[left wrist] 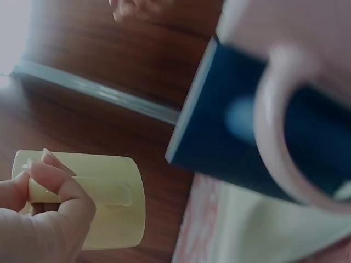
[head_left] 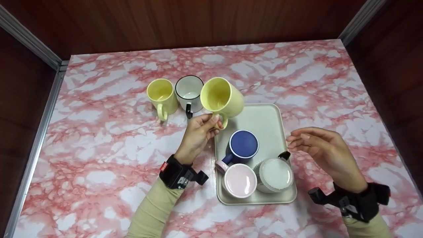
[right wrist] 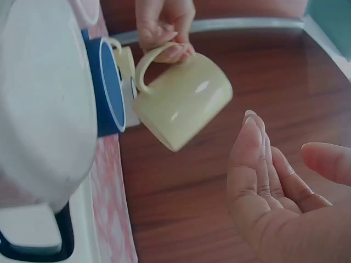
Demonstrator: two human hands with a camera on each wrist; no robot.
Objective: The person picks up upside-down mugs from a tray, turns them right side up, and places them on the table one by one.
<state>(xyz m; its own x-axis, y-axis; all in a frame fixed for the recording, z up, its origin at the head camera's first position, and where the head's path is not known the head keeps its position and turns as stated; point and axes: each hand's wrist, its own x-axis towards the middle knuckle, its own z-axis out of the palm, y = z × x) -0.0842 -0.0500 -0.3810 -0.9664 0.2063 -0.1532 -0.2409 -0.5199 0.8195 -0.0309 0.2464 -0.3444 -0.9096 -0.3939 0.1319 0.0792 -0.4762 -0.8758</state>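
My left hand (head_left: pixel 201 135) pinches the handle of a yellow mug (head_left: pixel 235 103), held tilted with its mouth toward the head camera, over the tray's far left corner. The left wrist view shows thumb and fingers around the handle of this yellow mug (left wrist: pixel 115 219). Beside the tray's right edge, my right hand (head_left: pixel 325 152) holds nothing, its fingers loosely extended. On the beige tray (head_left: pixel 264 115) stand a blue mug (head_left: pixel 244 144), a pink mug (head_left: pixel 240 181) and a white mug (head_left: pixel 276 175) with a black handle, all bottom up.
Left of the held mug, another yellow mug (head_left: pixel 167 100) and a white mug with a black rim (head_left: pixel 195 104) stand upright side by side on the red-and-white marbled table (head_left: pixel 99 142). Dark wood panels (head_left: pixel 211 23) enclose the table's back and sides.
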